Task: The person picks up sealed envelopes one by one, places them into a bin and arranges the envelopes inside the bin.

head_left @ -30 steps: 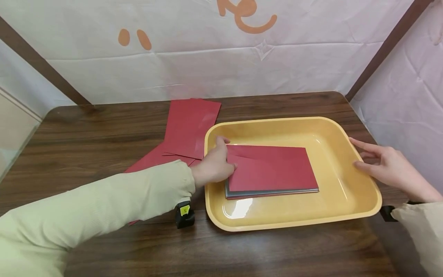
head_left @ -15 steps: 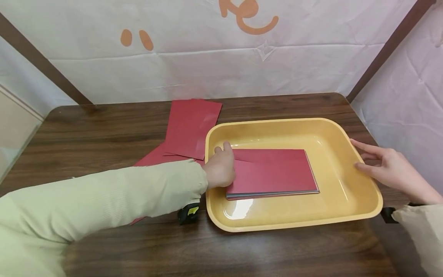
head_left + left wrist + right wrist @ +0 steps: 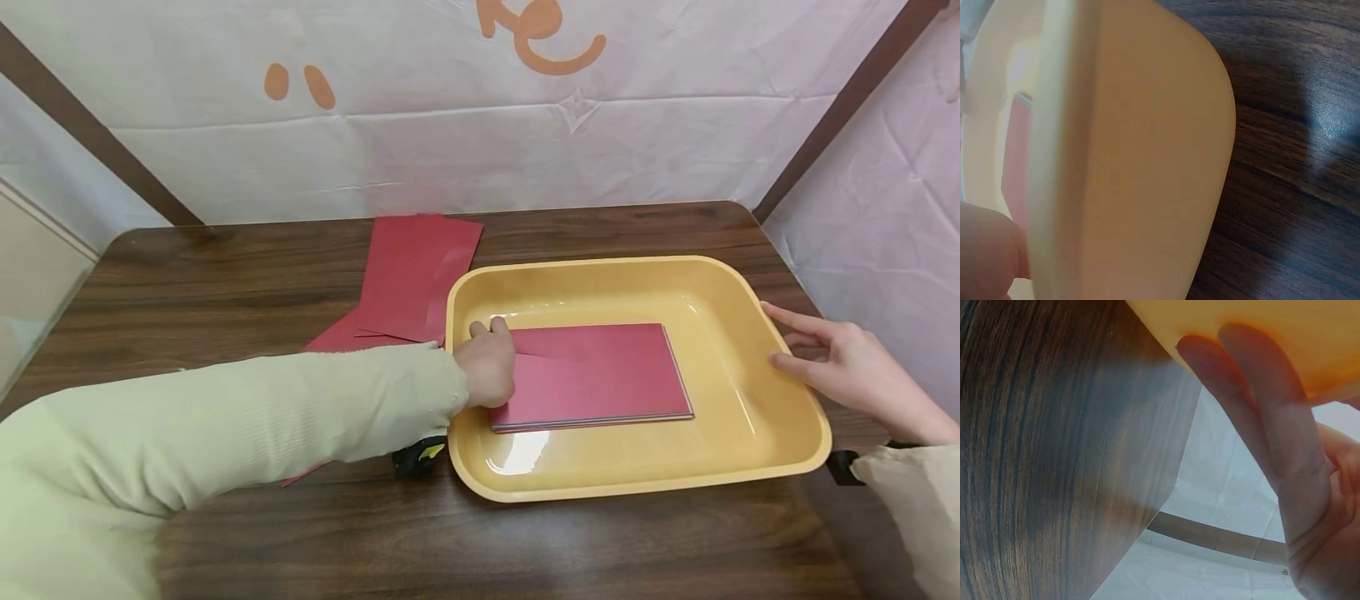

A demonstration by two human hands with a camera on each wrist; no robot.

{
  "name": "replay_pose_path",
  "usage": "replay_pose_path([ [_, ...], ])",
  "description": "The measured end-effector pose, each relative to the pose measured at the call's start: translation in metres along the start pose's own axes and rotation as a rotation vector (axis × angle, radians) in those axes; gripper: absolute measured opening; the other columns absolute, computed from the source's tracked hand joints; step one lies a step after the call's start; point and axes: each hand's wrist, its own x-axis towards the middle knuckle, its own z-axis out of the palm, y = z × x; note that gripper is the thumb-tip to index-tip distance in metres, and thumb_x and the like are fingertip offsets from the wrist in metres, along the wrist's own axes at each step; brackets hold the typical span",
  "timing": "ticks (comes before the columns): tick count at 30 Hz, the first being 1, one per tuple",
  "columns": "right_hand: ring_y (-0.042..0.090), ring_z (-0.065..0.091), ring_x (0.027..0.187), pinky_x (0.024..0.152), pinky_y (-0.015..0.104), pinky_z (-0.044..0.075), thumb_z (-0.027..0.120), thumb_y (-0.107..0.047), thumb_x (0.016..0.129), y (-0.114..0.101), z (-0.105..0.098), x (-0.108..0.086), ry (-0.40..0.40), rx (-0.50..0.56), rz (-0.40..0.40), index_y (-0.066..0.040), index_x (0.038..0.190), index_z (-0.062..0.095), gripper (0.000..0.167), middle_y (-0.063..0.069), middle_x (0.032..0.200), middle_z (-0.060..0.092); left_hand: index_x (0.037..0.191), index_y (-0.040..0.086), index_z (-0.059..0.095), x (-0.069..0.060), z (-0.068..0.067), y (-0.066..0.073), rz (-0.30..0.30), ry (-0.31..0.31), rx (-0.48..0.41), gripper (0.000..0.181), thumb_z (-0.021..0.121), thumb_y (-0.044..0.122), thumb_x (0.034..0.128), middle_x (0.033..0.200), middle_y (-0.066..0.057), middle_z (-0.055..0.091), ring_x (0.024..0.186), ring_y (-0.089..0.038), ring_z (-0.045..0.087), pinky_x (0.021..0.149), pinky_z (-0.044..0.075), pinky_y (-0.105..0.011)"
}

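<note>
Stack of red sheets [image 3: 592, 371] flat inside the yellow tray [image 3: 585, 287], toward its left end, with bluish-grey and pale edges visible along the near side. Left hand [image 3: 487, 367] reaching over the tray's left rim, up against the left end of the stack, with two fingertips [image 3: 498, 327] raised near its far corner. Cannot tell from either view whether pinching the sheets or only pressing on them, with the other fingers out of sight. Right hand [image 3: 840, 354] gripping the tray's right rim, with thumb on the inside and fingers [image 3: 1272, 400] lying side by side against the outer wall.

More red sheets [image 3: 416, 275] overlapping on the worktop [image 3: 225, 283], just left of the tray and partly hidden by the pale sleeve [image 3: 300, 417].

Stack probably light, fairly stiff but easily creased at the corners; judging by the faint sheen, likely slippery and apt to fan out under a push from one side only. Best taken by both short ends, or pinched through the full thickness at the near long edge. Tray apparently rigid and smooth, likely to skid; best steadied by the rim.
</note>
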Motion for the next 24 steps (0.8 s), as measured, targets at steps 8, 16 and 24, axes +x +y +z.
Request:
replay_pose_path([
  [8,-0.005,0.061,0.066,0.058,0.014,0.042,0.067,-0.018,0.089,-0.001,0.000,-0.001,0.000,0.014,0.004,-0.009,0.145,0.041,0.062,0.023,0.099,0.070,0.128,-0.006,0.031,0.000,0.001,0.000,0.007,0.009,0.030,0.060,0.066,0.010,0.0828,0.105,-0.021,0.043,0.071,-0.025,0.055,0.059,0.046,-0.027],
  [16,-0.006,0.060,0.064,0.057,0.013,0.041,0.069,-0.015,0.088,-0.002,0.001,0.001,0.010,-0.006,-0.010,-0.008,0.143,0.043,0.062,0.021,0.096,0.071,0.130,-0.007,0.030,0.000,-0.001,-0.001,-0.004,0.048,0.006,0.059,0.064,0.008,0.0838,0.109,-0.022,0.040,0.066,-0.023,0.054,0.055,0.044,-0.026],
  [24,-0.005,0.060,0.064,0.056,0.016,0.042,0.068,-0.017,0.089,-0.001,0.002,0.001,0.005,-0.013,-0.003,-0.009,0.144,0.042,0.062,0.023,0.099,0.070,0.134,-0.008,0.029,-0.011,-0.012,-0.012,0.063,0.076,-0.121,0.056,0.055,0.007,0.0868,0.116,-0.023,0.039,0.073,-0.026,0.054,0.059,0.044,-0.028],
])
